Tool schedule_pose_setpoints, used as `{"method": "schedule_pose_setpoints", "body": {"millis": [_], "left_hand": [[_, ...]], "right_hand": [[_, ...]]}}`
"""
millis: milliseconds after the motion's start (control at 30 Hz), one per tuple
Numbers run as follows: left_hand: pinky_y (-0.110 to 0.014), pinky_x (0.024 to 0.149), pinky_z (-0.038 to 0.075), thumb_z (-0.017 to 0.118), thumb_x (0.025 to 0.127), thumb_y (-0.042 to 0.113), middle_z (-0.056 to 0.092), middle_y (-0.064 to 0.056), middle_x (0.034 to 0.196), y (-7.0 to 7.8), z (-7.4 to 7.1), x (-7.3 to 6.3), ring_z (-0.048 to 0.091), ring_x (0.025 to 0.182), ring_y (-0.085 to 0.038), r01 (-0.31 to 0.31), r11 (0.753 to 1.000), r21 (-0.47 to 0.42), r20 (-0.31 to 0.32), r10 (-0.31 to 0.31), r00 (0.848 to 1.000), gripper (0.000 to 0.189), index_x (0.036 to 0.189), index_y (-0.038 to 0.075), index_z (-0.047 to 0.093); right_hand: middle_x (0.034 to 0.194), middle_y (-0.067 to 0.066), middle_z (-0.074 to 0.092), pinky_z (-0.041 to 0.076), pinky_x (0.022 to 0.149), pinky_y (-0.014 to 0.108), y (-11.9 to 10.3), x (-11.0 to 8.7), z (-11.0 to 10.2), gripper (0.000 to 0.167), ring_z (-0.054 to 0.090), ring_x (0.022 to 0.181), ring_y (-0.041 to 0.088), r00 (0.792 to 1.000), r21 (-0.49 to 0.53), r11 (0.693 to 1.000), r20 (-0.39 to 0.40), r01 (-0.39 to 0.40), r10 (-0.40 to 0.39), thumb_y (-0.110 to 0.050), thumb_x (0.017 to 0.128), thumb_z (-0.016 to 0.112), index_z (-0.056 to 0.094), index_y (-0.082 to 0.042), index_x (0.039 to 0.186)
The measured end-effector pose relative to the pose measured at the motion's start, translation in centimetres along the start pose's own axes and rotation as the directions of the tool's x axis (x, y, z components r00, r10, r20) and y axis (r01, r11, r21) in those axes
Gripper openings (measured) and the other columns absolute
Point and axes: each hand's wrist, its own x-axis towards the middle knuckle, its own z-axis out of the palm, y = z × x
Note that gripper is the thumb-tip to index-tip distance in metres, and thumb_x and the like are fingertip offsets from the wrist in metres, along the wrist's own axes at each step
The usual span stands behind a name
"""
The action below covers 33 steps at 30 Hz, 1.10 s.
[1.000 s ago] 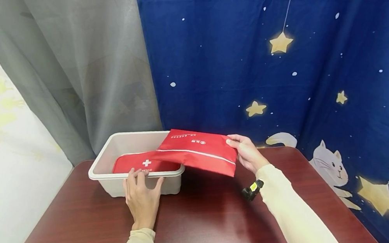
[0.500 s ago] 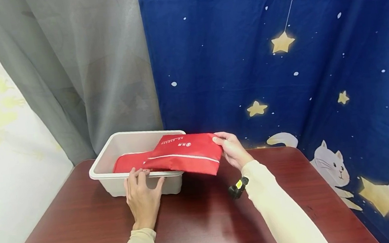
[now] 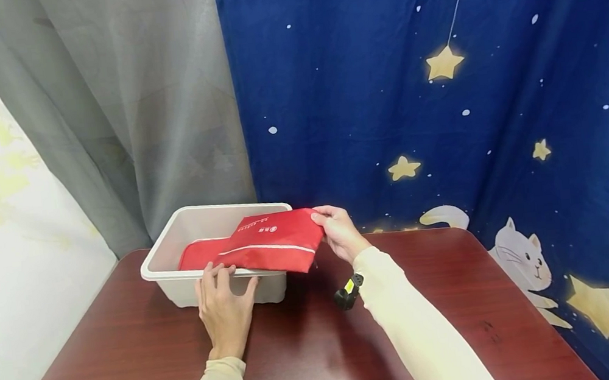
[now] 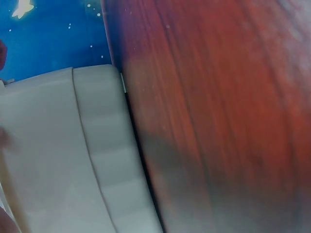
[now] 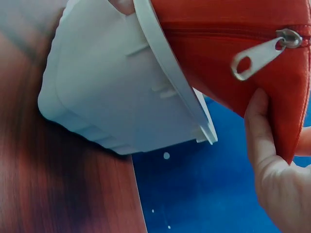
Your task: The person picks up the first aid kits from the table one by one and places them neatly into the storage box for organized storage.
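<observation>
A red zip pouch [image 3: 270, 237] with a white stripe and white print slants over the right end of a white plastic bin [image 3: 213, 208]. My right hand [image 3: 341, 230] pinches the pouch by its right corner, thumb on top. In the right wrist view, fingers lie under the red fabric [image 5: 218, 63] beside a metal zip pull [image 5: 257, 57]. My left hand [image 3: 224, 314] holds the bin's front rim, fingers over the edge and thumb against the outer wall. Inside the bin lies a red first-aid case [image 3: 200, 254], mostly covered by the pouch.
The bin stands on a dark red wooden table [image 3: 299, 362], near its back left. Behind hang a grey curtain [image 3: 175, 104] and a blue star-patterned curtain [image 3: 337, 76]. A white wall [image 3: 24, 253] borders the left side.
My right hand has moved left with the pouch, which now covers more of the bin and hides the case's white cross. The left hand has stayed on the rim.
</observation>
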Motion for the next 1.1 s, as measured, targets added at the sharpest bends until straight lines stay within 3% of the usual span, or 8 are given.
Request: {"method": "schedule_pose_setpoints", "body": {"millis": [367, 500, 633, 733, 800, 933, 1100], "left_hand": [[-0.056, 0.101, 0.039, 0.093, 0.065, 0.012, 0.06, -0.022, 0.112, 0.3, 0.0, 0.0, 0.053, 0.122, -0.039, -0.001, 1.0, -0.015, -0.014, 0.001, 1.0, 0.046, 0.099, -0.001, 0.066], [-0.056, 0.099, 0.04, 0.093, 0.064, 0.012, 0.061, -0.021, 0.113, 0.3, 0.1, -0.1, 0.053, 0.121, -0.039, 0.004, 1.0, -0.018, -0.022, -0.004, 1.0, 0.046, 0.098, -0.001, 0.066], [-0.055, 0.1, 0.039, 0.093, 0.065, 0.013, 0.06, -0.022, 0.114, 0.3, 0.1, -0.1, 0.053, 0.122, -0.039, 0.009, 1.0, -0.015, -0.02, -0.009, 1.0, 0.046, 0.098, -0.001, 0.065], [-0.055, 0.101, 0.038, 0.093, 0.064, 0.013, 0.06, -0.022, 0.114, 0.3, 0.0, -0.1, 0.052, 0.122, -0.039, 0.006, 1.0, -0.012, -0.019, -0.006, 1.0, 0.047, 0.099, -0.002, 0.065], [-0.056, 0.102, 0.038, 0.093, 0.064, 0.013, 0.06, -0.022, 0.114, 0.3, 0.0, -0.1, 0.052, 0.122, -0.039, 0.003, 1.0, -0.011, -0.017, -0.003, 1.0, 0.047, 0.099, -0.002, 0.065], [-0.057, 0.106, 0.036, 0.094, 0.064, 0.013, 0.06, -0.022, 0.114, 0.2, 0.1, 0.0, 0.053, 0.122, -0.039, 0.001, 1.0, -0.007, -0.018, -0.001, 1.0, 0.047, 0.099, -0.002, 0.065], [-0.057, 0.107, 0.034, 0.093, 0.064, 0.013, 0.06, -0.022, 0.115, 0.1, 0.0, 0.0, 0.052, 0.123, -0.039, 0.011, 1.0, -0.003, -0.01, -0.011, 1.0, 0.048, 0.1, -0.001, 0.065]], "right_hand": [[0.114, 0.019, 0.063, 0.057, 0.086, 0.039, 0.3, 0.2, 1.8, 0.031, 0.067, 0.084, 0.018, 0.999, -0.042, 0.998, 0.014, -0.037, 0.038, -0.002, 0.102, 0.05, 0.053, 0.008, 0.131], [0.126, 0.022, 0.059, 0.053, 0.094, 0.043, 0.6, 0.2, 2.4, 0.035, 0.067, 0.1, 0.025, 0.999, -0.022, 0.999, 0.015, -0.046, 0.046, -0.005, 0.103, 0.05, 0.051, 0.006, 0.136], [0.142, 0.026, 0.046, 0.046, 0.104, 0.046, 0.8, 0.1, 3.2, 0.055, 0.056, 0.124, 0.037, 0.997, 0.048, 0.996, 0.012, -0.071, 0.071, -0.005, 0.101, 0.05, 0.03, 0.003, 0.151], [0.152, 0.028, 0.032, 0.036, 0.111, 0.047, 1.1, 0.1, 3.5, 0.073, 0.043, 0.136, 0.04, 0.997, 0.086, 0.993, 0.01, -0.079, 0.079, 0.003, 0.094, 0.046, 0.008, 0.002, 0.157], [0.156, 0.029, 0.026, 0.031, 0.114, 0.048, 1.4, 0.2, 3.5, 0.079, 0.037, 0.14, 0.039, 0.997, 0.081, 0.994, 0.016, -0.072, 0.071, 0.011, 0.089, 0.042, 0.002, 0.002, 0.157], [0.158, 0.028, 0.026, 0.03, 0.114, 0.047, 1.9, 0.2, 3.7, 0.074, 0.035, 0.143, 0.036, 0.999, -0.02, 1.0, 0.042, -0.021, 0.022, 0.017, 0.09, 0.039, 0.007, 0.006, 0.156], [0.154, 0.028, 0.035, 0.032, 0.115, 0.043, 1.8, -0.3, 4.2, 0.059, 0.039, 0.141, 0.034, 0.995, -0.157, 0.986, 0.094, 0.058, -0.044, 0.01, 0.095, 0.043, 0.023, 0.012, 0.151]]}}
